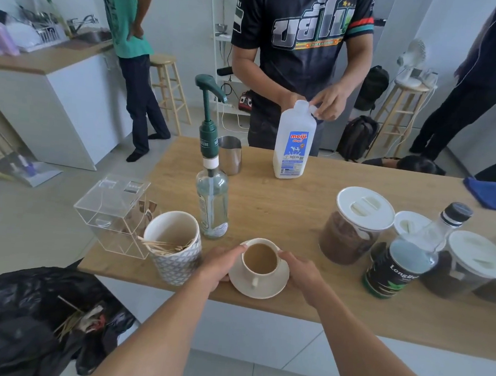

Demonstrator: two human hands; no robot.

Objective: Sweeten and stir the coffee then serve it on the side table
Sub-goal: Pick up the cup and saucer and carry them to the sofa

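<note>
My left hand (220, 264) and right hand (301, 270) clasp the saucer (258, 291) at nine and three o'clock. The coffee cup (260, 258) sits on it at the table's (284, 196) near edge. No stirrer inside, so I judge only serving remains.

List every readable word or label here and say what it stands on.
"meiji": blue label of the milk jug; its small print is unreadable.
"Longbe", cut off: dark can.
Pump bottle: collar and label lettering too blurred.
Black T-shirt: big stylised lettering, not surely readable.
</note>
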